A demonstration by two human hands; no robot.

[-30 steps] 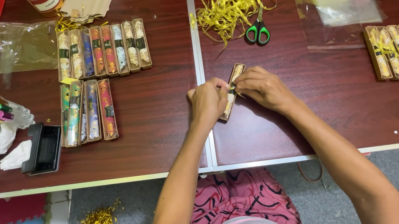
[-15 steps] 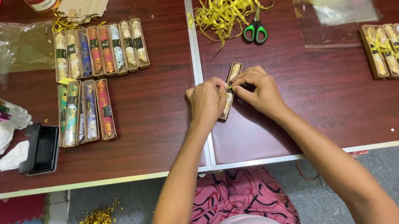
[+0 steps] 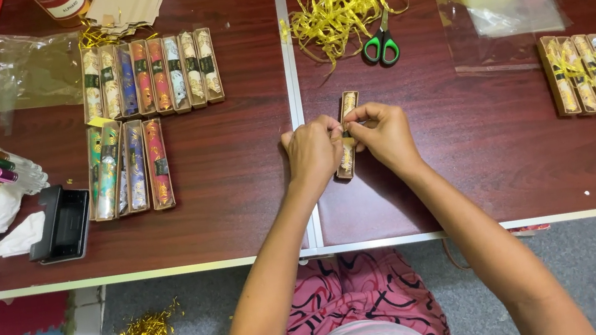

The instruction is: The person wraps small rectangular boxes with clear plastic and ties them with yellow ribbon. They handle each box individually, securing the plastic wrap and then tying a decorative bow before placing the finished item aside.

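Both hands, left hand (image 3: 313,151) and right hand (image 3: 385,133), pinching gold ribbon (image 3: 348,141) around narrow box (image 3: 347,134) mid-tabletop (image 3: 243,222), four tied boxes (image 3: 595,71) right, ten untied boxes (image 3: 145,76) left.

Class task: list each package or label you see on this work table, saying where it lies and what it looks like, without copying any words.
Slim box: table centre, held by left hand and right hand; long, brown, patterned.
Upper box row: far left; six long boxes, mixed colours.
Lower box row: below it; four boxes, green, blue, red.
Ribboned boxes: right edge; four boxes, gold ribbon.
Clear bags: far right; flat, see-through.
Bottle label: top edge; red and white.
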